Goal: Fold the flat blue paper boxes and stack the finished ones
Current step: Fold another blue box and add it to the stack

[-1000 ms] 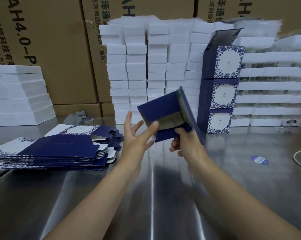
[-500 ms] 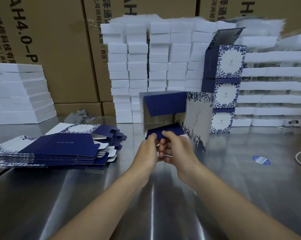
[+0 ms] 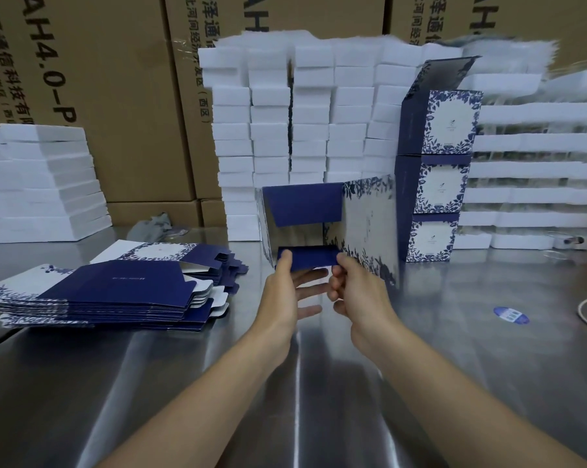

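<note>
Blue paper box (image 3: 329, 224) is half folded, left hand (image 3: 282, 292) and right hand (image 3: 359, 292) pinching its lower flap (image 3: 310, 259); three finished boxes (image 3: 437, 177) stand stacked right of it, many flats (image 3: 109, 292) lie left.

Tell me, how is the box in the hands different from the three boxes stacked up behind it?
The held box is unfinished, its near end open with flaps loose; the stacked boxes are already folded into shape. The held box is pinched by the left hand and right hand; the stacked boxes stand on each other, untouched. Both share dark blue sides and a white panel with blue leaves.
</note>
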A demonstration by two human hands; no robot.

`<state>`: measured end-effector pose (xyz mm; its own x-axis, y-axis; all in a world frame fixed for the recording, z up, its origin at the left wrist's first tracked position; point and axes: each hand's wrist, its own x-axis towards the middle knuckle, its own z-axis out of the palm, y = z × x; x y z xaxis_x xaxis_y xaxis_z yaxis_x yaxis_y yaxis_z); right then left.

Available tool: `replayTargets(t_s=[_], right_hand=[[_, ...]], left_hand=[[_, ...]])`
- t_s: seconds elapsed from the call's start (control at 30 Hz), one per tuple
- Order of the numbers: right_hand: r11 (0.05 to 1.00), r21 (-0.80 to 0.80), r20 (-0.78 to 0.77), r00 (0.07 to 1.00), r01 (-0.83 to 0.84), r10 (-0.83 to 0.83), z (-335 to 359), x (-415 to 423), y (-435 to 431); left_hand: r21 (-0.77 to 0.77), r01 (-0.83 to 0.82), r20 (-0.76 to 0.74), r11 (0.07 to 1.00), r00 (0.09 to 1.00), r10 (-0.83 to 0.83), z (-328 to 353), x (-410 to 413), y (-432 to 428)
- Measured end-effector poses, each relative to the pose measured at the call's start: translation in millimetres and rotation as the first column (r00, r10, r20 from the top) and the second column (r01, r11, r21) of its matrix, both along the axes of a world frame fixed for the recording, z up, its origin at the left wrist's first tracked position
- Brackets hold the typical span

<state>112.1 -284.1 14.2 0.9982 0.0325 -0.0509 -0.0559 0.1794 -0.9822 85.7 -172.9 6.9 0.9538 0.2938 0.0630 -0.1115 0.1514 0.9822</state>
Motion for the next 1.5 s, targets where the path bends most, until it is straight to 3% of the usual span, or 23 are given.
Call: replayTargets(t_s=[0.23, 0.4, 0.5, 0.57, 0.63, 0.73, 0.83, 0.9, 0.97, 1.03, 1.17, 1.37, 1.5], right_hand=[[0.998, -0.039, -0.017, 0.999, -0.042, 0.041, -7.0, -0.1, 2.8], [0.983, -0.144, 0.186, 0.972, -0.117, 0.143, -12.6, -0.5, 4.7], [0.909, -0.358, 0.247, 0.917, -0.214, 0.313, -6.3, -0.4, -1.3], [0.824, -0.546, 0.248, 0.911, -0.150, 0.330, -9.5, 6.2, -8.5], [0.779, -0.627, 0.301, 0.925, 0.009, 0.231, -15.2, 11.9, -14.7], [0.904, -0.421, 0.388, 0.916, 0.078, 0.102, -11.0, 17.3, -19.2], [0.853, -0.497, 0.550, 0.818, 0.160, 0.168, -17.3, 25.7, -22.5], [0.841, -0.497, 0.625, 0.760, 0.214, 0.176, -20.9, 27.8, -22.5], [0.886, -0.413, 0.684, 0.714, 0.210, 0.150, -23.1, 30.9, -23.1], [0.909, -0.332, 0.708, 0.704, 0.254, 0.062, -20.4, 33.7, -21.6], [0.874, -0.343, 0.732, 0.681, 0.345, 0.019, -16.2, 33.4, -23.1], [0.853, -0.379, 0.720, 0.694, 0.360, 0.027, -12.9, 27.9, -20.7], [0.875, -0.329, 0.707, 0.707, 0.354, -0.020, -12.2, 26.5, -20.8]], left_hand=[[0.045, -0.070, -0.001, 0.997, 0.998, 0.070, -3.0, 4.7, 5.1], [0.035, -0.026, -0.023, 0.999, 0.999, 0.027, -7.1, 6.4, 3.6], [0.028, -0.081, -0.052, 0.996, 0.995, 0.083, -3.7, 9.6, 16.0], [0.020, -0.117, -0.085, 0.993, 0.989, 0.118, -0.1, 13.2, 28.1], [0.067, -0.166, -0.102, 0.984, 0.980, 0.172, 2.4, 16.7, 39.4], [0.241, -0.216, -0.058, 0.946, 0.970, 0.236, 3.9, 18.8, 49.4], [0.339, -0.192, -0.030, 0.921, 0.976, 0.214, 8.5, 14.4, 52.1], [0.278, -0.134, -0.019, 0.951, 0.989, 0.145, 15.0, 10.9, 50.6], [0.123, -0.059, 0.021, 0.991, 0.998, 0.056, 17.6, 10.9, 50.5], [0.073, -0.042, 0.079, 0.996, 0.996, 0.036, 19.1, 8.5, 49.8], [0.112, -0.123, 0.208, 0.986, 0.973, 0.098, 20.8, 5.1, 46.1], [0.349, -0.192, 0.371, 0.917, 0.927, 0.053, 9.8, 2.7, 43.1], [0.471, -0.286, 0.351, 0.835, 0.929, 0.120, 4.3, 6.1, 46.7]])
